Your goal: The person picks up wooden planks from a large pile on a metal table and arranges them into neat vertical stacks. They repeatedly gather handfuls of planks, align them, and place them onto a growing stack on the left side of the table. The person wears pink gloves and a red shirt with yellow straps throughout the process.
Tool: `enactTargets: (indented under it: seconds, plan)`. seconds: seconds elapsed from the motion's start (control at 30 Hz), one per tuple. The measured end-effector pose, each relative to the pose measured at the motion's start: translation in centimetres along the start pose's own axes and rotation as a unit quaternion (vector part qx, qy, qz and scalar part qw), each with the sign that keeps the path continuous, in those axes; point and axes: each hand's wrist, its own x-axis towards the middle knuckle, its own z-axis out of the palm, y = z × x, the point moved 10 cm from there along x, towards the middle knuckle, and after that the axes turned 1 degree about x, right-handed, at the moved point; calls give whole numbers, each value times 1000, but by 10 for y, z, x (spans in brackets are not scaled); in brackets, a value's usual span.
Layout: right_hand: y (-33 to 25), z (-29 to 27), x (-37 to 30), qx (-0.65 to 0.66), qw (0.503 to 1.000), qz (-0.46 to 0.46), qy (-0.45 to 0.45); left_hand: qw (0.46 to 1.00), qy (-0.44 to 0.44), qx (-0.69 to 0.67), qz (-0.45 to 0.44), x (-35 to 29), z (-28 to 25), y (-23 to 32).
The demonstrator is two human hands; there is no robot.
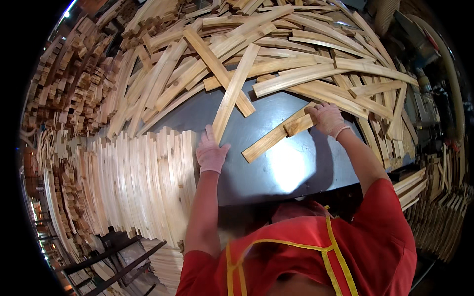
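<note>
My left hand (211, 153), in a pale pink glove, rests beside the right end of a row of light wooden strips (148, 180) stacked on edge. Its fingers are stretched out and its thumb is apart. The near end of a long wooden strip (236, 91) lies between that thumb and the fingers. My right hand (327, 119), gloved likewise, has its fingers closed at the end of a short wooden block (299, 125). Under the block, a longer wooden strip (266, 144) lies slanted on the grey metal tabletop (237, 182); its far end is close to my right fingers.
Loose wooden strips (296, 74) lie crisscrossed in a heap across the far side of the table. Tall stacks of wood (74, 84) stand at the left. A black metal frame (113, 264) is at the lower left. Ribbed hoses (385, 17) hang at the far right.
</note>
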Motion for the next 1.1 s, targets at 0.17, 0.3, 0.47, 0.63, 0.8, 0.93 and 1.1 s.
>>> enactTargets:
  seconds: [0.17,0.3,0.47,0.63,0.8,0.93,1.1]
  plan:
    - [49,-61,14,5,1000,9,19,855,-266,-441,-62,-47,35,36]
    - [9,-153,-1,136,987,-25,87,751,-281,-554,-223,-152,21,15]
    - [-81,-176,-20,426,901,-38,78,993,31,-110,31,-237,-26,-38]
    - [-122,-60,17,778,626,55,-10,992,48,118,12,-287,-18,-111]
    - [-175,-32,25,926,367,78,47,996,0,-61,-58,-273,-48,-103]
    - [-232,-8,30,973,226,48,-5,866,-202,-458,-2,-242,-28,-49]
    - [-255,18,29,926,368,85,-4,746,-294,-596,-46,-243,-6,-16]
